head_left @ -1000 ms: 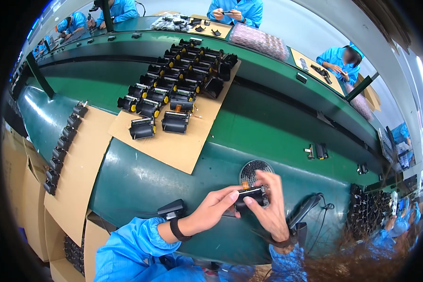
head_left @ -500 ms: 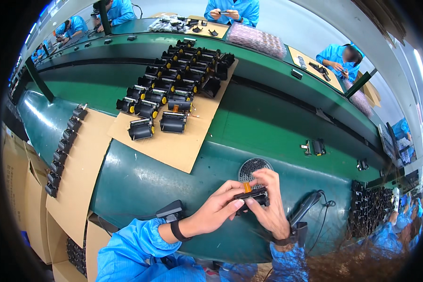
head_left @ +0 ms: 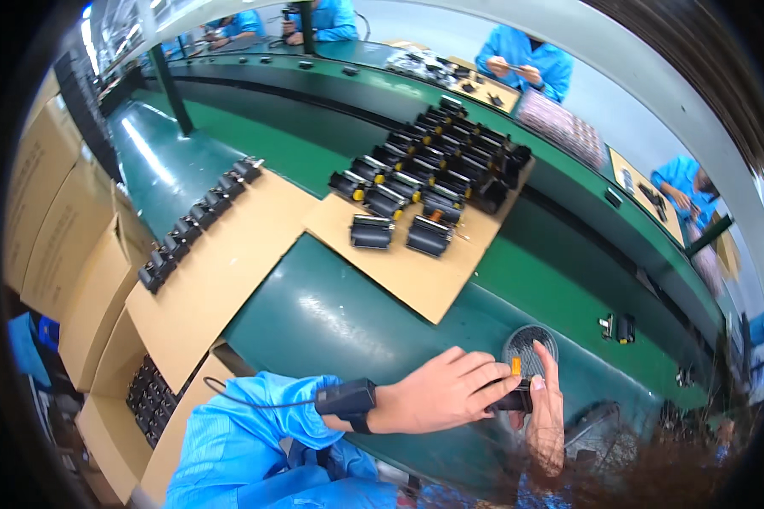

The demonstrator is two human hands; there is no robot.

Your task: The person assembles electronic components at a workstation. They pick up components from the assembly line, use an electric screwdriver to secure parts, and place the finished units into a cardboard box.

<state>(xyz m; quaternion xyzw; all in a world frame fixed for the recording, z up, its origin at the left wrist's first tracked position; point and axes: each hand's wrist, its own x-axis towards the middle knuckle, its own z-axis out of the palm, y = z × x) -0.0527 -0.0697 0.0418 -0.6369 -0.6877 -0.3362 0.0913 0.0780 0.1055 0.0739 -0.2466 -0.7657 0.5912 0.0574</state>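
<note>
My left hand (head_left: 450,392) reaches across from the left, its fingers stretched over the top of a small black mechanism (head_left: 513,400) and gripping its left side. A short orange ribbon cable (head_left: 516,366) sticks up from the mechanism. On the other side, my right hand (head_left: 548,416) holds the same part, with the thumb against it and the index finger pointing up. Just beyond the fingers stands a round dish (head_left: 508,343) of small dark pieces, too small to name. Much of the mechanism's underside is hidden by my hands.
Rows of black roller units (head_left: 429,165) with yellow gears lie on a cardboard sheet (head_left: 416,297). Another cardboard sheet (head_left: 221,276) carries a line of black units (head_left: 197,216). Cardboard boxes (head_left: 110,297) stand at left. Beyond the green conveyor (head_left: 560,293), people in blue work.
The view has swung left, so the bench appears shifted right. My left hand has turned with its back upward, fingers over the mechanism. The right index finger has straightened upward.
</note>
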